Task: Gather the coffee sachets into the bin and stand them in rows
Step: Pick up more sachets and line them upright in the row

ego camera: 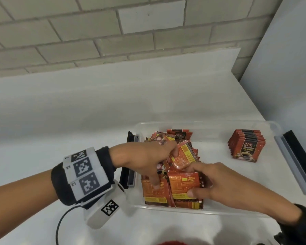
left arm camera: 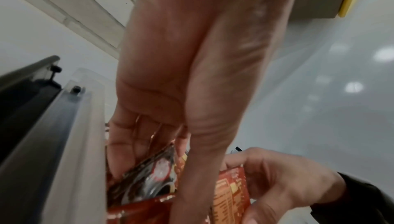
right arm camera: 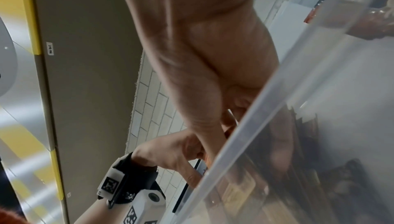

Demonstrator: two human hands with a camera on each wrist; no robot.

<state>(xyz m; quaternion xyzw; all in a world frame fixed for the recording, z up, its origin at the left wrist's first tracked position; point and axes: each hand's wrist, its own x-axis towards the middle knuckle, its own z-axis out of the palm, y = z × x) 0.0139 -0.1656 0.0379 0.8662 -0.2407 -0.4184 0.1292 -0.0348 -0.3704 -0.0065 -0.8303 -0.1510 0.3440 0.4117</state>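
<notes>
Both hands are working inside the clear bin. Left hand is pinching a sachet from the loose pile; right hand is gripping a bundle. A neat row is standing at the bin's right end.

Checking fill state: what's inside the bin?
In the bin: jumbled sachets at left under both hands, a neat sachet row at right. Anything under that pile is hidden.

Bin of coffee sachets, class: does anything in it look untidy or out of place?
Yes. The sachets on the left side of the clear bin lie jumbled, tilted and overlapping, where both hands are working. The small stack at the right stands neatly in a row. Nothing looks torn or spilled.
</notes>
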